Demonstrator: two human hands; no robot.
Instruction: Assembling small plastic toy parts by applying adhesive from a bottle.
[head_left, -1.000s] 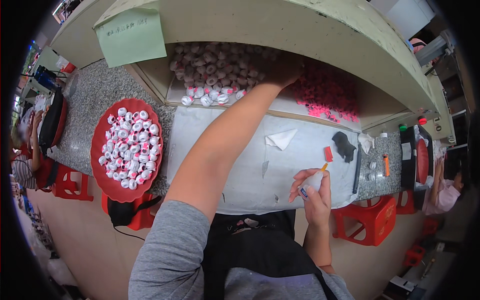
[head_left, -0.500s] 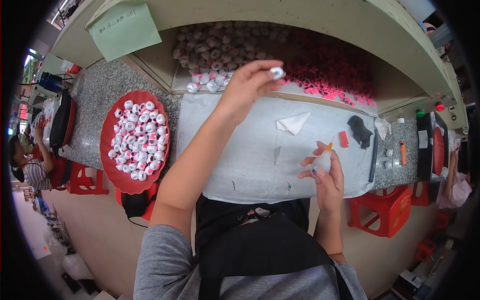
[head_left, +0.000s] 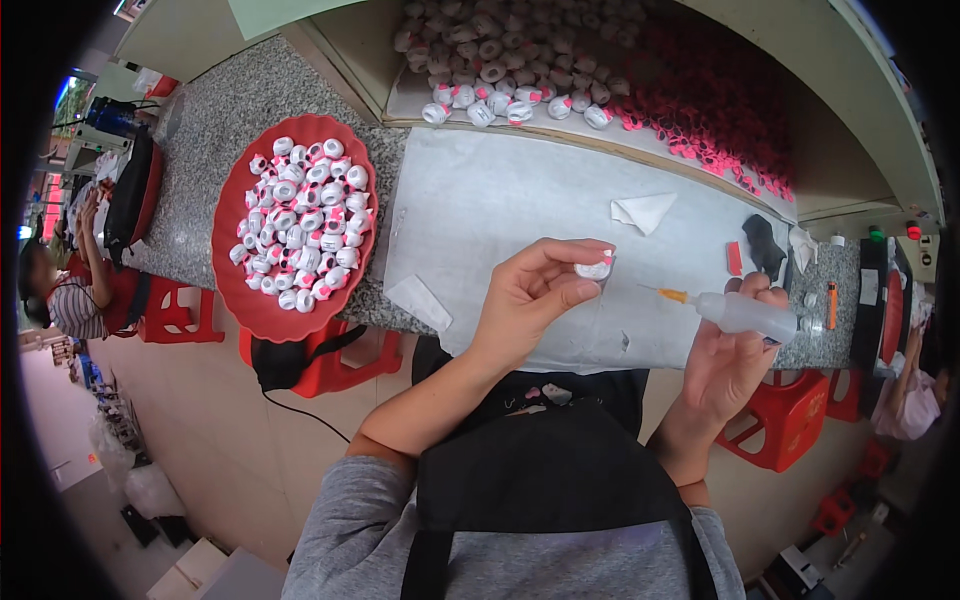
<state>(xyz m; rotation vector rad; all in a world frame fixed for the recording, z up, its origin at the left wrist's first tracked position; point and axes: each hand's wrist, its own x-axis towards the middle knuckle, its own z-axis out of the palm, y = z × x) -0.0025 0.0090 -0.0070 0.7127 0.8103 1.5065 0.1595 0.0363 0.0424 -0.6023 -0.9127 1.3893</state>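
Observation:
Between the thumb and fingers of my left hand (head_left: pixel 535 300) is a small white toy head (head_left: pixel 594 267) with a bit of pink on top. My right hand (head_left: pixel 727 355) grips a translucent squeeze bottle (head_left: pixel 748 313) lying nearly level. Its orange needle tip (head_left: pixel 674 295) points left at the toy head, a short gap away. Both hands hover over the white sheet (head_left: pixel 480 190) on the bench. To the left, a red scalloped tray (head_left: pixel 228 270) holds many white and pink toy heads.
A shelf at the back holds piled white toy heads (head_left: pixel 490 72) and small pink pieces (head_left: pixel 700 110). A folded white cloth (head_left: pixel 645 212), a red scrap (head_left: pixel 734 259), a dark rag (head_left: pixel 764 245) and an orange lighter (head_left: pixel 831 305) lie rightward. Red stools (head_left: pixel 785 420) stand below the bench.
My left hand has come back from the shelf to the middle with the toy head. The bottle in my right hand has tipped from upright to nearly level, pointing left. The view has shifted.

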